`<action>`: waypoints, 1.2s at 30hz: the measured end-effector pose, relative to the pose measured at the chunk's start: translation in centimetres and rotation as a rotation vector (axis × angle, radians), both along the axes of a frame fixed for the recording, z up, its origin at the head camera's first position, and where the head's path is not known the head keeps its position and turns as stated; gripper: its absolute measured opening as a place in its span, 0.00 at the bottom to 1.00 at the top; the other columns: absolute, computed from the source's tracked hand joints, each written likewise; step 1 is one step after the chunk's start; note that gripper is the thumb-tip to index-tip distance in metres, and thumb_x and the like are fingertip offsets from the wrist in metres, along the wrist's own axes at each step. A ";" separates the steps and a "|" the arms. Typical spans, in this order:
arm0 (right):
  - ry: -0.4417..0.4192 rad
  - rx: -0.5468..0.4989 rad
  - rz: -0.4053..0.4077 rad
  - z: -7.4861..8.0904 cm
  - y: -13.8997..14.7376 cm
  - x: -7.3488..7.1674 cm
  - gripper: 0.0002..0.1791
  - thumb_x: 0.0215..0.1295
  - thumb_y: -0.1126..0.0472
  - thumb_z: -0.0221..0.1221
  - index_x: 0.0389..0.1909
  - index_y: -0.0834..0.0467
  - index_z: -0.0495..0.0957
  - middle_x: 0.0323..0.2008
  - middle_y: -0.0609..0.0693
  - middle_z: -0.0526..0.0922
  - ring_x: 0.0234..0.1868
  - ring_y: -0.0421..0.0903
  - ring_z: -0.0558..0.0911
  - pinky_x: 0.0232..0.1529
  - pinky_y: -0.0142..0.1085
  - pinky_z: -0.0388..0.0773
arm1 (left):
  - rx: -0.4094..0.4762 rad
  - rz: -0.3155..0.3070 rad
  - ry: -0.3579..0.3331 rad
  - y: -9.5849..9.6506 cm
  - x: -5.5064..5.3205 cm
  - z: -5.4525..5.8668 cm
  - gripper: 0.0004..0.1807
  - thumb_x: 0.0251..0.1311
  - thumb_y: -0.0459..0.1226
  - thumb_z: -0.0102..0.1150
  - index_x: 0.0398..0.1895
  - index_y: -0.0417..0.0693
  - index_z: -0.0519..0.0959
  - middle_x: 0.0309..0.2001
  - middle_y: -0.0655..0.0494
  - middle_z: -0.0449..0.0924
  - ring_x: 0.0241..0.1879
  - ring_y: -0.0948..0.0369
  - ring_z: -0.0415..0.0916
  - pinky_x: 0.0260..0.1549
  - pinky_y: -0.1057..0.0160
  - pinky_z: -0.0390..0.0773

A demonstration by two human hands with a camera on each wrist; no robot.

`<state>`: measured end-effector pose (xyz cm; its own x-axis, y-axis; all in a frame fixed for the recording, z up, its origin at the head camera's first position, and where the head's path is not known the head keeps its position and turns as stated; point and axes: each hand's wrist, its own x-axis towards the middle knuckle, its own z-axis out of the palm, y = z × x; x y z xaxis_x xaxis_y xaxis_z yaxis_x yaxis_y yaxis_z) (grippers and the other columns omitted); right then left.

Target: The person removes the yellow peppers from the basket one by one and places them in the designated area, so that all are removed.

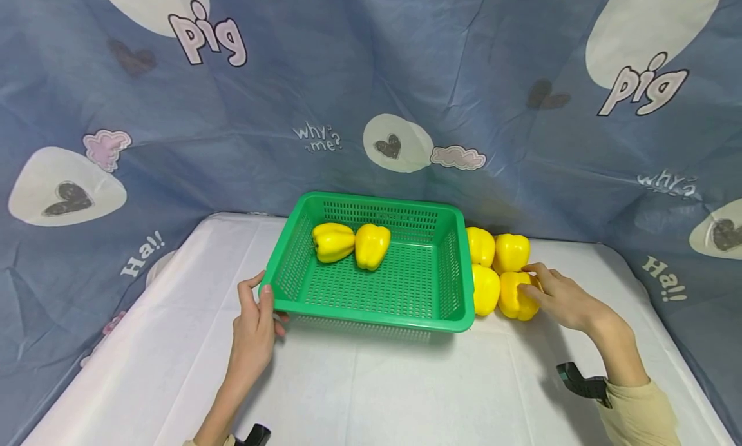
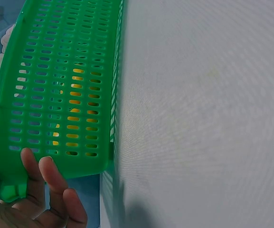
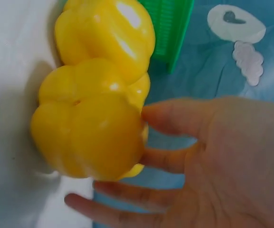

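A: While the left hand pinches the near-left corner of the basket, how's the right hand?
B: Spread, fingers fairly straight. Thumb and fingertips touch the near-right pepper, not curled round it.
A: Left grip?
B: Closed on the basket: thumb at the rim, other fingers outside and below it.
A: Other peppers?
B: Three more peppers bunched with that one on the white cloth, right beside the basket. Two inside, toward its left end, side by side.
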<state>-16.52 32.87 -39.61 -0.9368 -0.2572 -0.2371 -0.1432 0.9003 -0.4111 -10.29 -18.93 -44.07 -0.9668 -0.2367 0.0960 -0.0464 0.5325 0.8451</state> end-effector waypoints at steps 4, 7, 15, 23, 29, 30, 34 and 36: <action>0.014 0.040 -0.034 0.8 -0.3 0.5 0.37 0.87 0.42 0.47 0.78 0.67 0.57 0.67 0.78 0.70 0.62 0.75 0.78 0.56 0.68 0.78 | -0.001 -0.002 0.004 0.0 -0.1 0.0 0.27 0.89 0.52 0.31 0.82 0.53 0.55 0.34 0.40 0.86 0.22 0.59 0.80 0.23 0.64 0.71; 0.032 0.053 -0.051 1.5 -0.8 0.8 0.40 0.86 0.41 0.49 0.81 0.67 0.54 0.70 0.81 0.65 0.65 0.78 0.75 0.57 0.71 0.76 | -0.003 -0.003 0.007 0.0 -0.2 0.1 0.27 0.89 0.52 0.31 0.82 0.53 0.56 0.34 0.40 0.86 0.22 0.59 0.80 0.24 0.64 0.72; 0.119 0.041 -0.032 3.2 -2.7 1.3 0.40 0.85 0.43 0.54 0.82 0.64 0.54 0.73 0.78 0.63 0.65 0.75 0.76 0.61 0.72 0.74 | -0.002 -0.008 -0.003 0.0 -0.3 0.0 0.27 0.89 0.53 0.31 0.82 0.53 0.56 0.34 0.40 0.86 0.23 0.58 0.80 0.23 0.64 0.72; 0.156 0.079 -0.026 4.1 -4.8 1.5 0.36 0.83 0.48 0.57 0.81 0.61 0.58 0.74 0.78 0.63 0.60 0.78 0.81 0.56 0.73 0.77 | 0.001 -0.005 -0.008 0.0 -0.2 0.0 0.27 0.89 0.53 0.31 0.82 0.53 0.55 0.34 0.39 0.86 0.22 0.57 0.80 0.23 0.64 0.71; 0.302 0.115 0.000 3.9 -6.8 2.0 0.31 0.83 0.49 0.57 0.78 0.59 0.64 0.73 0.73 0.68 0.66 0.79 0.74 0.61 0.76 0.68 | -0.001 -0.010 -0.014 0.1 -0.1 0.0 0.28 0.89 0.53 0.30 0.82 0.53 0.55 0.35 0.39 0.86 0.23 0.57 0.80 0.23 0.63 0.71; 0.332 0.111 0.006 3.8 -7.2 2.1 0.30 0.83 0.50 0.57 0.77 0.59 0.65 0.73 0.71 0.69 0.66 0.78 0.74 0.61 0.76 0.68 | -0.002 -0.010 -0.013 0.1 -0.1 0.0 0.28 0.89 0.53 0.30 0.82 0.53 0.55 0.35 0.39 0.86 0.23 0.57 0.80 0.23 0.63 0.71; 0.432 0.087 0.029 3.4 -8.6 2.2 0.29 0.82 0.50 0.59 0.76 0.58 0.67 0.73 0.67 0.71 0.69 0.74 0.75 0.61 0.74 0.68 | -0.006 -0.003 -0.012 0.0 -0.1 0.0 0.27 0.89 0.53 0.31 0.82 0.54 0.55 0.34 0.40 0.86 0.23 0.57 0.80 0.23 0.63 0.71; 0.470 0.077 0.040 3.2 -9.4 2.2 0.29 0.82 0.49 0.59 0.76 0.57 0.68 0.73 0.67 0.71 0.70 0.73 0.75 0.62 0.74 0.68 | -0.009 -0.002 -0.013 -0.1 -0.1 0.0 0.27 0.89 0.53 0.31 0.82 0.54 0.55 0.34 0.40 0.87 0.22 0.58 0.80 0.22 0.63 0.70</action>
<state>-14.36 23.49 -36.44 -0.9368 -0.2937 0.1901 -0.3328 0.9156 -0.2256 -10.38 -19.02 -44.07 -0.9685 -0.2338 0.0860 -0.0558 0.5403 0.8396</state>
